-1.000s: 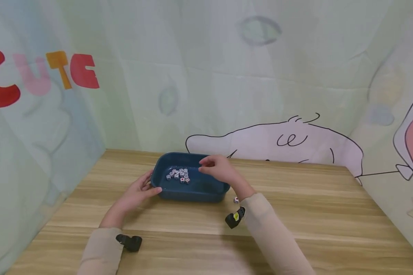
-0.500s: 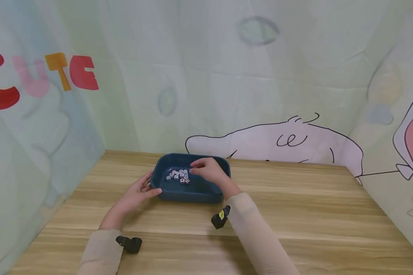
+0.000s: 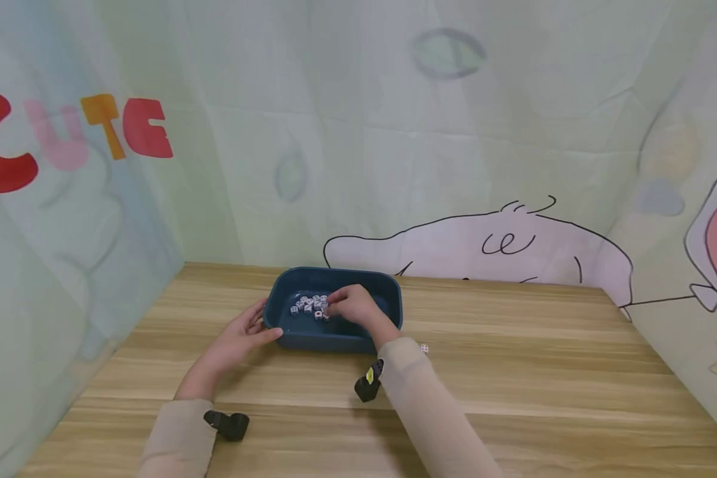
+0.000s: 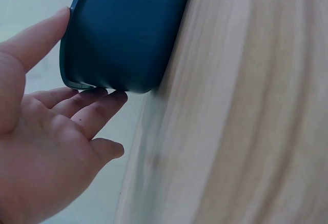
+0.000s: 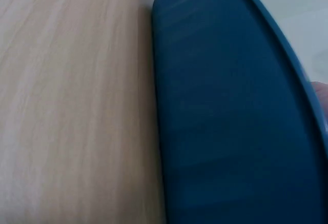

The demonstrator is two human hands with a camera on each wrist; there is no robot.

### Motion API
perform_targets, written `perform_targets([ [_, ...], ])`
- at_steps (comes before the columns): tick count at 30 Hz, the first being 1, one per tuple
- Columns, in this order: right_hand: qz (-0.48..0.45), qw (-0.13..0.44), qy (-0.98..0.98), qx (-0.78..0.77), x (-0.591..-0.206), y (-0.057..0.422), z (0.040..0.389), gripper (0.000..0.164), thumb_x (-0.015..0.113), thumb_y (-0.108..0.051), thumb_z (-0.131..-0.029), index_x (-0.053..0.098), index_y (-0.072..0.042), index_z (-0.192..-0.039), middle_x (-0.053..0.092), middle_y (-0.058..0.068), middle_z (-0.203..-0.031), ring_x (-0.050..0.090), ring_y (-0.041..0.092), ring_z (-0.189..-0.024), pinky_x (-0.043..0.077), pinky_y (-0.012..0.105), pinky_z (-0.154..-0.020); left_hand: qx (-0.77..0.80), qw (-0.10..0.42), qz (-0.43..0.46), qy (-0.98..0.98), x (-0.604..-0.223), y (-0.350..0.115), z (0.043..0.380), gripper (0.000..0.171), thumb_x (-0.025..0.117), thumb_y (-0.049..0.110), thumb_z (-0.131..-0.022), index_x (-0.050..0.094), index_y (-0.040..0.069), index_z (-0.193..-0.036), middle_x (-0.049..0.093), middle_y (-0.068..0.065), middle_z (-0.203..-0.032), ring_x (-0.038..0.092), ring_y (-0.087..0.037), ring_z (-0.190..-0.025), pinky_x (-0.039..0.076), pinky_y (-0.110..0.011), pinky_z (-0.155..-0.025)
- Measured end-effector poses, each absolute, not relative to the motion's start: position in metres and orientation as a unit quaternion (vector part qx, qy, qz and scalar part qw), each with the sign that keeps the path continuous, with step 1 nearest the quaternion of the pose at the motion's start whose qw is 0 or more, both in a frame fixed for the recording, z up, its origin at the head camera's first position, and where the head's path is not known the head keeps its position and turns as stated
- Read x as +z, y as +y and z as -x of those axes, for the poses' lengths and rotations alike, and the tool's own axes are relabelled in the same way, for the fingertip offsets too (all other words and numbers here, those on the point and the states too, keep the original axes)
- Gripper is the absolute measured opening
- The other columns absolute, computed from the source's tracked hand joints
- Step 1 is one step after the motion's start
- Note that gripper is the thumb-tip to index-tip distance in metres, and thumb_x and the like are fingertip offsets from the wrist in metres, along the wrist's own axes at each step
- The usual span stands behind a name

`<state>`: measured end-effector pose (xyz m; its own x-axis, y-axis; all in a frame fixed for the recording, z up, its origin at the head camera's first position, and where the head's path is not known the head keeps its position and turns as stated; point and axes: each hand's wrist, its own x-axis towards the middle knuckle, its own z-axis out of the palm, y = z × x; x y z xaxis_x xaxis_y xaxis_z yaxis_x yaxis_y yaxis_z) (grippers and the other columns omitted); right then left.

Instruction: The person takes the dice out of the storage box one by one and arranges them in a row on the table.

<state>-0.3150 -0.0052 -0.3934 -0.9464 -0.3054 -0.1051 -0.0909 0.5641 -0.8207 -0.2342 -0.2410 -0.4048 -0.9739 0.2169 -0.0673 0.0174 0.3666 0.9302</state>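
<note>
A dark blue rectangular tub (image 3: pixel 328 342) stands on the wooden table, with several white dice (image 3: pixel 307 304) gathered in its left half. My left hand (image 3: pixel 236 338) holds the tub's left front corner, thumb on the front rim and fingers against the end wall; the left wrist view shows this contact from the side. My right hand (image 3: pixel 355 309) reaches over the front rim, its fingertips down at the right side of the dice. Whether they pinch a die is too small to tell, and the tub wall hides them in the right wrist view.
One die (image 3: pixel 424 348) lies on the table (image 3: pixel 544 372) just right of the tub, partly behind the right sleeve (image 3: pixel 418 392). A printed cloth (image 3: pixel 364 166) hangs behind and along both sides of the table.
My right hand has moved left and down from above the tub's right side to the dice. The left hand and the tub stay practically in place.
</note>
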Motion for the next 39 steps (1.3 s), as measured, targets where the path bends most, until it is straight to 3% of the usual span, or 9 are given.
perform_targets([
  [25, 0.073, 0.126, 0.914, -0.380, -0.397, -0.014, 0.313, 0.015, 0.076, -0.012, -0.081, 0.074, -0.002, -0.093, 0.069, 0.008, -0.098, 0.059, 0.020, -0.092, 0.051, 0.035, -0.085, 0.556, 0.091, -0.065, 0.823, -0.403, -0.238, 0.233, 0.083, 0.062, 0.020, -0.095, 0.006, 0.000, -0.154, 0.012, -0.028, -0.157, 0.022, -0.045, -0.141, 0.025, -0.052, -0.114],
  [39, 0.081, 0.113, 0.928, -0.346, -0.399, -0.017, 0.313, 0.013, 0.077, -0.013, -0.080, 0.075, -0.002, -0.087, 0.069, 0.007, -0.092, 0.058, 0.018, -0.085, 0.052, 0.031, -0.077, 0.558, 0.090, -0.062, 0.823, -0.404, -0.238, 0.233, 0.084, 0.063, 0.022, -0.095, 0.007, 0.000, -0.154, 0.013, -0.027, -0.157, 0.022, -0.043, -0.142, 0.027, -0.051, -0.113],
])
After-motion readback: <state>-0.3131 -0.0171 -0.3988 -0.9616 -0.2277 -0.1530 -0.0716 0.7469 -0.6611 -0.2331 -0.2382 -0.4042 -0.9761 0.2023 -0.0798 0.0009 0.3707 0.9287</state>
